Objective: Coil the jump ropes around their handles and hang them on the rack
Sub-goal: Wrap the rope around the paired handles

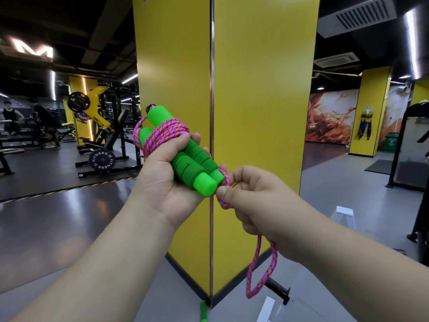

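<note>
**Jump rope: final coil and tail handling**

The left hand [166, 173] is closed around both green foam handles [193, 162], held side by side in mid-air in front of the yellow pillar [255, 112]. The handles' long axis runs diagonally: the capped ends, where the cord enters, point up and to the left; the butt ends point down, to the right and toward the camera. Several turns of the pink braided rope [162, 133] are wrapped around the upper half of the handles, just above the thumb.

From the butt ends, the rope passes to the right hand [253, 201], whose thumb and forefinger are pinching it close beside the handles. A loose loop [261, 270] hangs below that hand.

Handling judgement: the foam appears soft and compressible, giving a secure, non-slip hold; grasp at mid-length, clear of the coils. The rope appears light and limp, so wraps will likely loosen unless tension is maintained. Take the tail near the handles.

No rack can be identified with certainty.
</note>
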`<control>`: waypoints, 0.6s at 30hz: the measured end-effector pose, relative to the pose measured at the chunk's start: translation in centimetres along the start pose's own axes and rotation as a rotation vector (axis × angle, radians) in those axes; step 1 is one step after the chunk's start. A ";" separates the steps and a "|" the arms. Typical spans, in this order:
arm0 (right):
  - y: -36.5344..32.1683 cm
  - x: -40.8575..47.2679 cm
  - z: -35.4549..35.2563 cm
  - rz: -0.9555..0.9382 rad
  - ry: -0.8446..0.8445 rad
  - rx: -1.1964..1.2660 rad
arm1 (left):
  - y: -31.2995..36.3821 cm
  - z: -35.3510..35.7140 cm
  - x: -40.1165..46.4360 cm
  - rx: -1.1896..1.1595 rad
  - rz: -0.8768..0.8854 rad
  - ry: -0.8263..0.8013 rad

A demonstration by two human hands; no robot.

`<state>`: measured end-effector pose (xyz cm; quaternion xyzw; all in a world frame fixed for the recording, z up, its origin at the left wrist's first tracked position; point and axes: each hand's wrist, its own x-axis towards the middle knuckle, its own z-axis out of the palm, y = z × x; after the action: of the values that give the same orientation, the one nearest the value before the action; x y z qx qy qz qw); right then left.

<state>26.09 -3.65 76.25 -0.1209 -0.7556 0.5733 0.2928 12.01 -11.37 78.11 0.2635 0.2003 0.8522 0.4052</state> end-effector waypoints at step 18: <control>-3.9 1.1 -1.6 0.285 0.001 0.190 | -1.0 -0.3 -0.5 0.999 0.276 -0.026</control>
<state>26.69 -3.05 80.55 -0.1990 -0.6731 0.6779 0.2188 12.65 -11.24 77.15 0.4592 0.5411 0.6948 0.1164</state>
